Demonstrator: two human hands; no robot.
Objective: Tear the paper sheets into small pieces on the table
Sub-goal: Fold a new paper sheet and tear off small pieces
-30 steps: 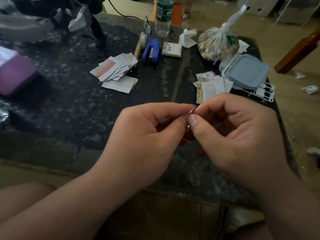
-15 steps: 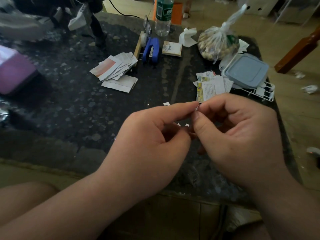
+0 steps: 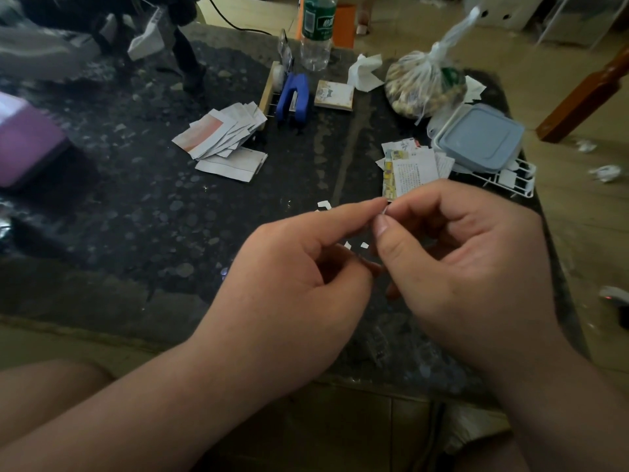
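My left hand [image 3: 292, 281] and my right hand [image 3: 466, 267] meet above the near middle of the dark stone table [image 3: 143, 216]. Between their fingertips they pinch a tiny white paper scrap [image 3: 384, 211], mostly hidden by the fingers. A few small white torn bits [image 3: 355, 245] lie on the table under the hands, with more just beyond the left fingers [image 3: 323, 205]. A fanned stack of cut paper sheets [image 3: 221, 131] lies at the far middle left. A second stack of printed paper pieces [image 3: 412, 168] lies right behind my right hand.
A blue stapler [image 3: 294, 97], a small notepad [image 3: 333, 95], a water bottle [image 3: 316, 32], a knotted bag of nuts [image 3: 422, 86] and a grey-lidded box [image 3: 480, 137] on a white rack [image 3: 510, 180] stand at the back. A purple case [image 3: 27, 144] lies far left.
Both hands have lifted slightly away from me. Small white bits have dropped onto the table below and beyond the fingers, and the pinched scrap has shrunk.
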